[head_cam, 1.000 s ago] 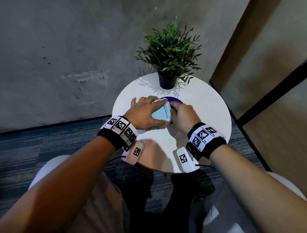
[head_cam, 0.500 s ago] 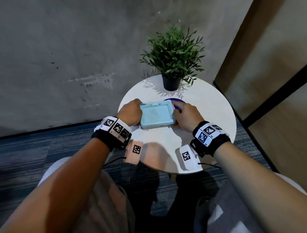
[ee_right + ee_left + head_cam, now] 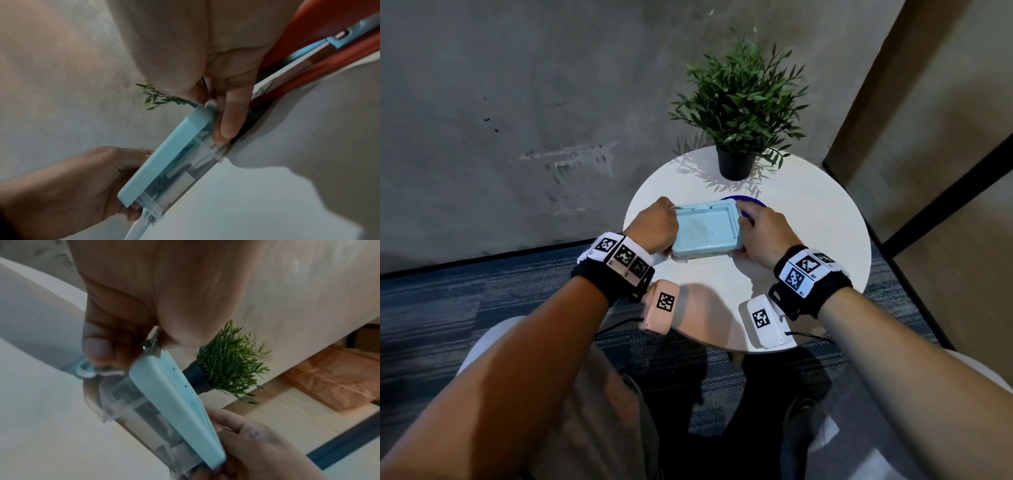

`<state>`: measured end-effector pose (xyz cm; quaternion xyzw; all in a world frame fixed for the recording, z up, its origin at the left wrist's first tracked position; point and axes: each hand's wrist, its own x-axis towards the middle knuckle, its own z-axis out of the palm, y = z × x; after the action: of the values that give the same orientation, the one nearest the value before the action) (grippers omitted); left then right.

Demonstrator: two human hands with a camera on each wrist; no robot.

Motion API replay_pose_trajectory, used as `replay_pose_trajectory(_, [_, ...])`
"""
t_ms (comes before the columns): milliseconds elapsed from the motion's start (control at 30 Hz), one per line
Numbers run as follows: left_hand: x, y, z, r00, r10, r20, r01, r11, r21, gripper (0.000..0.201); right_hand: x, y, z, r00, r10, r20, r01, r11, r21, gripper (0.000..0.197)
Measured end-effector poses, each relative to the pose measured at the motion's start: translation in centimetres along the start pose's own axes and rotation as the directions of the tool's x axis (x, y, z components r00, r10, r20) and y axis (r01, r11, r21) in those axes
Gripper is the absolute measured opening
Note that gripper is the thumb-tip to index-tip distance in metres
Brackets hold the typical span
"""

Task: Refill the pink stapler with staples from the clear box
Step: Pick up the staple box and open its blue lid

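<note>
Pale blue lid (image 3: 705, 230) sits on the clear box (image 3: 144, 415), which rests near the middle of the round white table (image 3: 808, 219). Left hand (image 3: 654, 228) grasps the box's left end, fingers curled round it; right hand (image 3: 763, 233) grasps the right end, thumb against the clear wall. Pink stapler (image 3: 320, 53) shows behind the right hand, toward the table's right edge. Potted plant (image 3: 739, 113) stands at the far edge

Left hand (image 3: 654, 229) and right hand (image 3: 763, 233) grip (fingers curled).
</note>
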<state>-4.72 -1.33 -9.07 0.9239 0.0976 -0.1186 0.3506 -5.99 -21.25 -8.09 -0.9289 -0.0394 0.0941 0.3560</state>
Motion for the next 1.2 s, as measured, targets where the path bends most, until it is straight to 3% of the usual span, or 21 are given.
replay_pose_trajectory(100, [0.4,-0.1,0.4,0.999,0.015,-0.028,-0.011,0.986,0.164,0.022,0.0,0.0,0.1,0.997,0.073,-0.007,-0.073,0.997,-0.039,0.030])
replay_pose_trajectory(200, [0.8,-0.2,0.6,0.998,0.039,-0.050,-0.028,0.978,0.206,0.023,0.3,0.2,0.1,0.991,0.124,0.048,-0.118,0.987,-0.107,0.021])
replay_pose_trajectory(367, [0.8,-0.8,-0.2,0.991,0.089,-0.096,-0.046,0.923,0.382,0.030,0.2,-0.2,0.3,0.987,0.103,0.125,-0.075,0.976,-0.206,0.020])
replay_pose_trajectory(433, [0.4,-0.9,-0.9,0.983,0.184,-0.008,-0.166,0.901,0.402,0.060,0.5,-0.3,0.4,0.993,0.077,0.087,-0.058,0.977,-0.204,0.027])
replay_pose_trajectory(500, [0.0,-0.9,-1.4,0.951,0.255,0.174,-0.301,0.890,0.343,0.100,0.8,-0.3,0.3,0.995,0.056,0.079,-0.036,0.971,-0.235,0.035])
replay_pose_trajectory(567, [0.0,-1.2,-1.4,0.918,0.273,0.287,-0.371,0.846,0.382,0.120,0.8,-0.6,0.1,0.993,0.048,0.108,-0.023,0.976,-0.218,0.046])
replay_pose_trajectory(700, [0.5,-1.3,-1.2,0.901,0.334,0.277,-0.426,0.801,0.420,0.111,0.6,-0.3,0.3,0.975,0.028,0.221,0.007,0.987,-0.159,0.074])
replay_pose_trajectory(867, [0.7,-1.1,-1.3,0.905,0.345,0.248,-0.418,0.830,0.369,0.107,0.6,1.0,0.9,0.963,-0.007,0.271,0.037,0.994,-0.105,0.117])
replay_pose_trajectory(967, [0.5,-1.0,-1.5,0.908,0.340,0.247,-0.403,0.868,0.288,0.107,0.9,1.6,1.3,0.964,0.002,0.266,0.027,0.994,-0.107,0.113])
replay_pose_trajectory(1133, [0.7,-1.0,-2.5,0.912,0.339,0.231,-0.372,0.921,0.117,0.099,1.3,2.1,1.9,0.968,0.003,0.251,0.039,0.986,-0.162,0.085])
replay_pose_trajectory(1200, [0.7,-1.0,-2.7,0.920,0.322,0.223,-0.347,0.934,0.085,0.095,1.3,2.2,2.0,0.968,0.008,0.251,0.037,0.984,-0.175,0.087])
